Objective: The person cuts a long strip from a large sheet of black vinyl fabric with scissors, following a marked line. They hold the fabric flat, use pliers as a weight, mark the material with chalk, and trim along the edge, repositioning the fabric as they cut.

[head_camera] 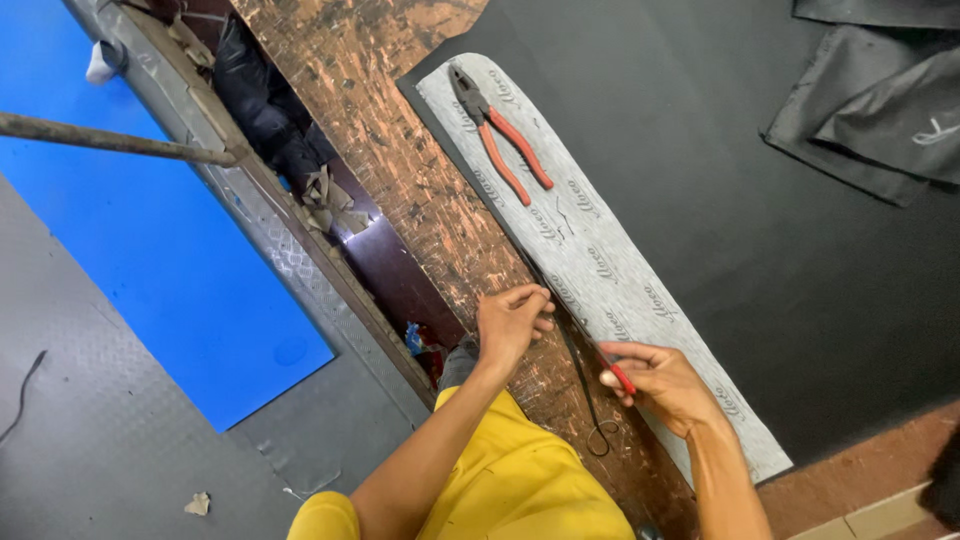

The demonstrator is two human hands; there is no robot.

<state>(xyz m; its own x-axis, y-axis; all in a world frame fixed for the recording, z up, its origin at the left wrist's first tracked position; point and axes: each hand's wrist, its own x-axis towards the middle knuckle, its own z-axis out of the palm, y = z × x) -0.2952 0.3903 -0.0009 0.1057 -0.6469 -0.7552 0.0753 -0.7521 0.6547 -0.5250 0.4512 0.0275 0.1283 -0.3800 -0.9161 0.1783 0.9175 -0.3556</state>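
A wide black rubber sheet [740, 230] covers the scratched brown worktop [400, 150] from twelve to four o'clock. On it lies a long grey patterned strip [600, 270] — its long axis runs from eleven o'clock down to five. Red-handled pliers [500, 135] rest on the strip's far end, well apart from both hands. Near six o'clock, the right hand [665, 385] has its grip closed on a small red-handled cutting tool [620, 378], at the strip's left edge. The left hand [512, 318], at about seven o'clock from the strip's middle, pinches a thin black trimmed sliver [585, 400] just beside that edge — the sliver curls toward the person's yellow clothing [510, 480].
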